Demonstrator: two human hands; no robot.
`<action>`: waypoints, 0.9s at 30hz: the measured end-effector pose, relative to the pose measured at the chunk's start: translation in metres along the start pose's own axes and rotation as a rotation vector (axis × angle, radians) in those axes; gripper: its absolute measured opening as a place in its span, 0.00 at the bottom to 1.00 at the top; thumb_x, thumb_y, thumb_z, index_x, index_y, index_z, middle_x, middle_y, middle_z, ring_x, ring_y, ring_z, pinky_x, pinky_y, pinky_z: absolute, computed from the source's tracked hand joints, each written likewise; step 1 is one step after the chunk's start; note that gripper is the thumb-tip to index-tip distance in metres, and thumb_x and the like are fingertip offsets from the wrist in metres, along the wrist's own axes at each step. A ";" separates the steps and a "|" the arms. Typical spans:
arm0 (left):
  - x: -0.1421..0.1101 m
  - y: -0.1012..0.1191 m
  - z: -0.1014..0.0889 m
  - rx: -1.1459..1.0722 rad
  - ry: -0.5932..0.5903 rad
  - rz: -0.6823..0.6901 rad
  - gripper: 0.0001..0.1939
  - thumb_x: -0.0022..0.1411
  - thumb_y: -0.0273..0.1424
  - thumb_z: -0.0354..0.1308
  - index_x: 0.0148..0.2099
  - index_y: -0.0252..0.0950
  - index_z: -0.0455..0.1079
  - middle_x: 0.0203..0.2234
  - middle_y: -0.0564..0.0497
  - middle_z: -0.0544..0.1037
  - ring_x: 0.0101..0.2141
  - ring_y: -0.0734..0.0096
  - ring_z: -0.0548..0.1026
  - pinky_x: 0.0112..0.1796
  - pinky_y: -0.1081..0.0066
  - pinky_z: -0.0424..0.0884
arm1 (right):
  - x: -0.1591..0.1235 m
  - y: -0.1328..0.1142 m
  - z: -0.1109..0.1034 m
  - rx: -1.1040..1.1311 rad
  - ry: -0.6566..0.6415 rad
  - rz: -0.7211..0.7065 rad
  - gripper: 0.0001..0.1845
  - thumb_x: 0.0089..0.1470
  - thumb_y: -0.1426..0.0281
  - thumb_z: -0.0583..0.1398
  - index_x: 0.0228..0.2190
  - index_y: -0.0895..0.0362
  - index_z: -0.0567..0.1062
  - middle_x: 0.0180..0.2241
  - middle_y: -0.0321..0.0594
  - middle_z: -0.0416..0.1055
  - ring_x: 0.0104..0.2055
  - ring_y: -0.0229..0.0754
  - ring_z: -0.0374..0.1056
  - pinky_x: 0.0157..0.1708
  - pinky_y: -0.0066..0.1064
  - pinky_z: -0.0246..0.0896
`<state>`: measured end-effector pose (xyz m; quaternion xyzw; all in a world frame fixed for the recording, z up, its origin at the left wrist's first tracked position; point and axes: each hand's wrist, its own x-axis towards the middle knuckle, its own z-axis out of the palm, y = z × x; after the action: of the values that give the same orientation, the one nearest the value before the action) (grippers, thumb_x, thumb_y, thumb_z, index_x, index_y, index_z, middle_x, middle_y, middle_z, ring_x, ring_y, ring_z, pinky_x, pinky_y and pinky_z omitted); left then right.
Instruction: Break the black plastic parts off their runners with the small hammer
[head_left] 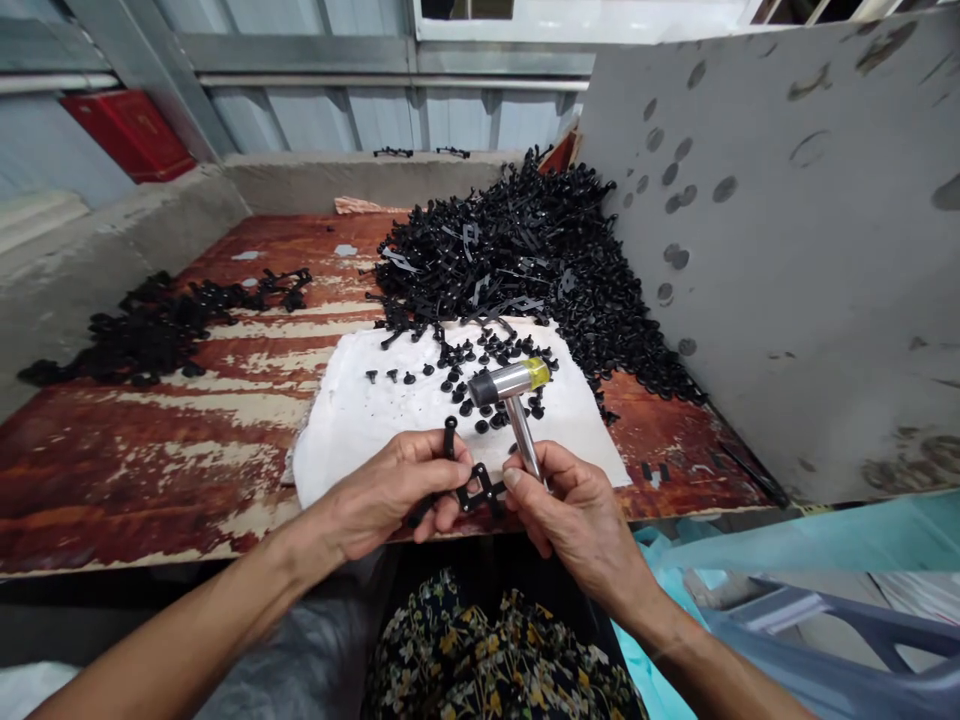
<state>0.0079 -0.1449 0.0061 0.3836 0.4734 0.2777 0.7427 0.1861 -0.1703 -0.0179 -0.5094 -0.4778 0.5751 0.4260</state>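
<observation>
My left hand (409,485) is closed on a black linkage part (480,487) of crossed, jointed bars, at the near edge of a white cloth (352,420). In my right hand (566,495) is a mallet (517,385), its metal handle upright and its head with one black and one yellow face above the cloth. The right thumb and fingers also appear to touch the linkage's right end. Several small black round-headed pegs (481,426) lie scattered on the cloth beyond both hands. The palms and the lower part of the handle are hidden.
A large heap of black parts (517,240) fills the back right of the worn red tabletop (247,430). A smaller black pile (150,330) lies at the left. The stained grey panel (772,280) stands along the right side, and a concrete ledge (315,182) runs behind.
</observation>
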 end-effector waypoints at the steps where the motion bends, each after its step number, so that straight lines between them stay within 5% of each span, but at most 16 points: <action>1: 0.001 0.003 -0.001 -0.025 -0.005 -0.037 0.18 0.44 0.37 0.71 0.30 0.33 0.67 0.24 0.54 0.74 0.13 0.87 0.63 0.11 0.84 0.56 | 0.000 -0.001 0.000 -0.015 -0.001 -0.010 0.11 0.50 0.61 0.61 0.26 0.56 0.71 0.19 0.30 0.65 0.14 0.29 0.49 0.11 0.24 0.42; 15: 0.012 0.009 -0.004 -0.004 -0.012 -0.076 0.18 0.41 0.31 0.73 0.32 0.33 0.69 0.15 0.59 0.68 0.12 0.86 0.60 0.13 0.84 0.54 | 0.013 -0.003 -0.003 -0.075 -0.045 -0.051 0.11 0.52 0.60 0.60 0.26 0.55 0.70 0.17 0.28 0.60 0.15 0.31 0.49 0.14 0.24 0.44; 18: 0.014 0.011 0.002 -0.048 0.046 -0.111 0.18 0.40 0.29 0.73 0.30 0.33 0.67 0.13 0.63 0.63 0.12 0.90 0.53 0.12 0.87 0.45 | 0.017 -0.005 -0.004 -0.066 -0.051 -0.080 0.12 0.53 0.61 0.59 0.25 0.55 0.70 0.18 0.28 0.62 0.16 0.30 0.49 0.14 0.24 0.45; 27: 0.033 0.016 -0.008 -0.122 0.276 -0.048 0.12 0.49 0.20 0.65 0.29 0.35 0.64 0.11 0.62 0.62 0.11 0.86 0.57 0.10 0.86 0.49 | 0.007 0.003 -0.026 0.009 0.104 0.007 0.15 0.50 0.57 0.62 0.32 0.55 0.71 0.12 0.22 0.54 0.12 0.30 0.48 0.13 0.24 0.44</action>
<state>0.0129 -0.1087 0.0010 0.2844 0.5622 0.3384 0.6989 0.2111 -0.1610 -0.0225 -0.5383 -0.4505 0.5517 0.4505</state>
